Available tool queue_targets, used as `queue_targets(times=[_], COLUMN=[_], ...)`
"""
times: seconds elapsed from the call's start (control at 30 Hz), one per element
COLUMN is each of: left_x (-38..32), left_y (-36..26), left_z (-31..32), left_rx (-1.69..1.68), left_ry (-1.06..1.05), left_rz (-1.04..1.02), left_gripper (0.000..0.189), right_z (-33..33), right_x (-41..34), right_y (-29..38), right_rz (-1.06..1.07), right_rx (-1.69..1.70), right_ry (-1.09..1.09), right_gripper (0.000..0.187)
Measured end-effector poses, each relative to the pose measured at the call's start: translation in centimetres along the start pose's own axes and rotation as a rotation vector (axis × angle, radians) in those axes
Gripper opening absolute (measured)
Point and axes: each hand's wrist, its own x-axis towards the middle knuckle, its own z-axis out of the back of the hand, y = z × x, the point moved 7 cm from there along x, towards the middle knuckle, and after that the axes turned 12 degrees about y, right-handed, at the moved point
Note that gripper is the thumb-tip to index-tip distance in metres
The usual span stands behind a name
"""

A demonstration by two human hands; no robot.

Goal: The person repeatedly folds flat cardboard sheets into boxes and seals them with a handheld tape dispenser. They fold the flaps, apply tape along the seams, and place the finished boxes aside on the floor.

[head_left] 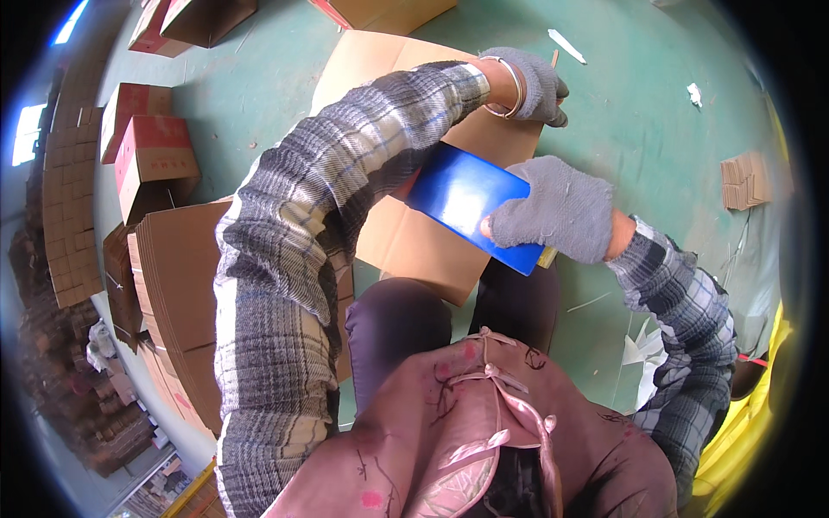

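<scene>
My left hand (534,87), in a grey fingerless-style knit glove with a bangle at the wrist, is curled over the far right edge of a brown cardboard sheet (427,249). Its fingertips are partly hidden. The sheet lies in front of me, one corner reaching over my knees. My right hand (560,210), gloved alike with the thumb tip bare, grips a flat glossy blue object (463,197) by its right end. Something yellow (547,257) shows under that end. The blue object is above the sheet; its left end passes beneath my left forearm, where a reddish part is partly covered.
Folded cardboard (178,278) stands stacked at my left. Open red-and-brown cartons (158,152) sit beyond it, and another carton (395,13) is ahead. A small cardboard stack (745,181) and yellow material (745,427) are at right. Scraps (567,45) litter the green floor (635,129).
</scene>
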Motion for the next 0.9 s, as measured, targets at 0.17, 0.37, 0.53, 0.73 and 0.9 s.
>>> queue_targets(times=[0.17,0.37,0.53,0.73,0.9], left_x=[-2.9,-5.0,-4.4,-3.5,-2.9], left_y=[2.9,5.5,6.0,8.0,9.7], left_z=[0.6,0.4,-0.7,-1.4,-1.6], left_rx=[0.008,0.032,0.021,0.033,0.1], left_ry=[-0.103,-0.138,-0.181,-0.185,-0.156], left_rz=[0.032,0.174,0.119,0.048,0.122], left_gripper=[0.031,0.025,0.02,0.017,0.025], right_z=[0.0,-0.8,-1.0,-0.3,-0.6], right_x=[0.3,-1.2,-3.5,-5.0,-5.7], right_y=[-0.3,-3.5,-4.9,-5.5,-6.0], right_rz=[-0.091,-0.574,-0.684,-0.761,-0.892], right_rx=[0.371,0.599,0.611,0.665,0.732], right_ry=[0.056,0.259,0.269,0.187,0.181], right_gripper=[0.024,0.045,0.046,0.046,0.047])
